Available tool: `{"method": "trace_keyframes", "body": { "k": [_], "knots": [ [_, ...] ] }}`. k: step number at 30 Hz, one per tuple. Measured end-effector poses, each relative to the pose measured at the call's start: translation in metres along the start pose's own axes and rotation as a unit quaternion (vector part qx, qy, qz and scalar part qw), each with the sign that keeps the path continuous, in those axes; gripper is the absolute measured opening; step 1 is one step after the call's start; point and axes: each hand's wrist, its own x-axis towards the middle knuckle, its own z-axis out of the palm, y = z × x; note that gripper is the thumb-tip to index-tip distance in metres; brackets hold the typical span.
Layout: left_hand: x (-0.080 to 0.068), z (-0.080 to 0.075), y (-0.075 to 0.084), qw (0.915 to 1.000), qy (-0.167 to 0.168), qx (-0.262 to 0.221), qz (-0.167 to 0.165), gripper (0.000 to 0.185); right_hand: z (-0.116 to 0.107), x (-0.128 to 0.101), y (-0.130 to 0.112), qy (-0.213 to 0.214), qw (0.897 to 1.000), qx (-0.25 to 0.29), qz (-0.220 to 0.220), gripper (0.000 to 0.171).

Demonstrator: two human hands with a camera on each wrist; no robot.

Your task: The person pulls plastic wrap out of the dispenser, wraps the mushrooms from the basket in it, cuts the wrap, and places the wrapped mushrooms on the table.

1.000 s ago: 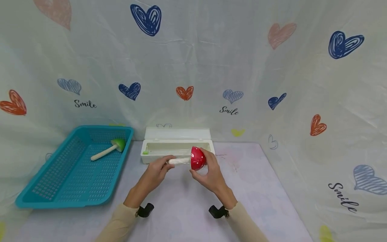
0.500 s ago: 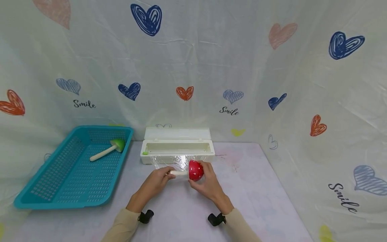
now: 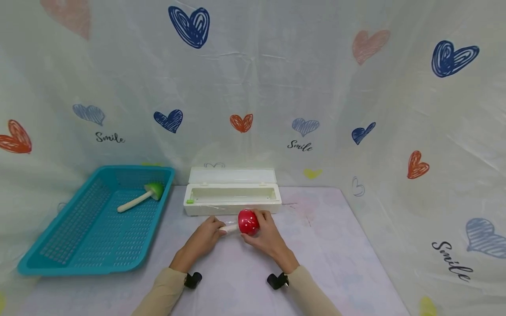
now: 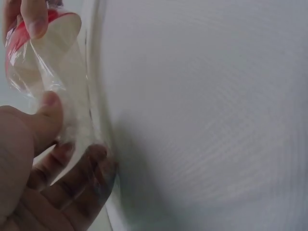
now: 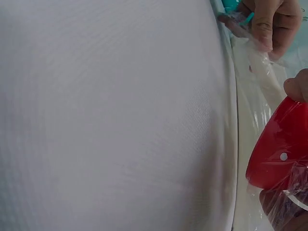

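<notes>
A toy mushroom with a red white-dotted cap [image 3: 247, 221] and a cream stem [image 3: 230, 228] lies low over the table, wrapped in clear plastic film [image 4: 45, 72]. My left hand [image 3: 204, 237] pinches the stem end through the film. My right hand [image 3: 264, 235] grips the red cap [image 5: 281, 149]. Both sit just in front of the white cling-film dispenser box [image 3: 231, 197], whose lid stands open. In the left wrist view my thumb [image 4: 48, 115] presses the film on the stem.
A teal plastic basket [image 3: 95, 221] stands at the left with a green-capped toy mushroom [image 3: 140, 196] inside. The table [image 3: 324, 245] is covered in pale cloth. Heart-printed curtains close in the back and right sides.
Both hands have lowered the red mushroom from in front of the box down toward the table and slightly left. Film drawn from the box now wraps it.
</notes>
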Motion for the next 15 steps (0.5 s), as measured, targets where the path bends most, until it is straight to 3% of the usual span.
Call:
{"method": "trace_keyframes", "body": {
  "k": [4, 8, 12, 15],
  "knots": [
    [0.001, 0.004, -0.002, 0.9996, -0.011, 0.021, -0.014, 0.021, 0.003, 0.004, -0.004, -0.014, 1.000, -0.022, -0.010, 0.080],
    [0.001, 0.003, -0.004, 0.9986, 0.011, 0.049, -0.018, 0.028, 0.003, 0.004, -0.006, -0.018, 0.997, -0.066, -0.018, 0.082],
    [-0.002, -0.008, -0.011, 0.9958, 0.080, 0.022, -0.038, 0.026, 0.002, 0.003, -0.006, -0.022, 0.997, -0.077, -0.023, 0.083],
    [-0.001, -0.017, -0.020, 0.9857, 0.157, -0.031, -0.052, 0.025, -0.003, 0.003, -0.008, -0.029, 0.997, -0.066, -0.024, 0.081]
  ]
}}
